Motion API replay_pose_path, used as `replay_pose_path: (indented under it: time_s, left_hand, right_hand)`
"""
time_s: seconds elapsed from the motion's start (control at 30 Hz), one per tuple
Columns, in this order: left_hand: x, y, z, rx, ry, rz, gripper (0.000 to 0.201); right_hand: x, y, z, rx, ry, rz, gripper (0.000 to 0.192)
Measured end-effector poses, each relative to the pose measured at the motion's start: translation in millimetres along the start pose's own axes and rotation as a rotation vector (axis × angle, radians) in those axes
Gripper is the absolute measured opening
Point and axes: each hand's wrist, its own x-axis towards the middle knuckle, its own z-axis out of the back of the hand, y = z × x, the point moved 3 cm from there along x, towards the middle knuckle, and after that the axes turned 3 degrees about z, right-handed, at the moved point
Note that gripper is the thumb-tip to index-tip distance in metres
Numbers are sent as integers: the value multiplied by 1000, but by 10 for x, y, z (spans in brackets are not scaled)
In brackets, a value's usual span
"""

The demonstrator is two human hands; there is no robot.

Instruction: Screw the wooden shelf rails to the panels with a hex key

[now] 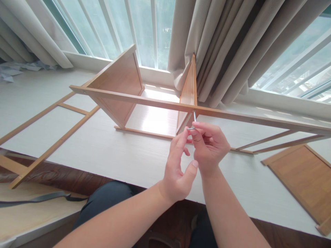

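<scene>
My right hand [210, 143] pinches a metal hex key [194, 116] between thumb and fingers. The key's long arm points up to the wooden rail [150, 100], and its tip meets the rail at a joint. My left hand [179, 165] is beside it, fingers apart, with a fingertip at the end of the key's short arm. Behind the rail stand two wooden panels, a wide one [116, 79] on the left and a narrow-looking one [190, 82] seen nearly edge-on above the key. The screw head is hidden.
The frame lies on a white surface [85, 151]. At left a ladder-like wooden frame [62, 139] reaches past the front edge. A loose wooden panel [302, 179] lies at right. Curtains [219, 44] hang behind. A black strap [46, 198] crosses a pale board lower left.
</scene>
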Motion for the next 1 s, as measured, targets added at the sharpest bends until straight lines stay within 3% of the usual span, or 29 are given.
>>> replay_pose_path:
  time_s: [0.3,1.0]
  left_hand:
    - [-13,5,2,-99,49,26,78]
    - [-35,-35,18,-103,88,76,80]
  right_hand:
    - [9,-25,14,-38,7,45,18]
    - [-9,-54,-11,-47,2,74,13]
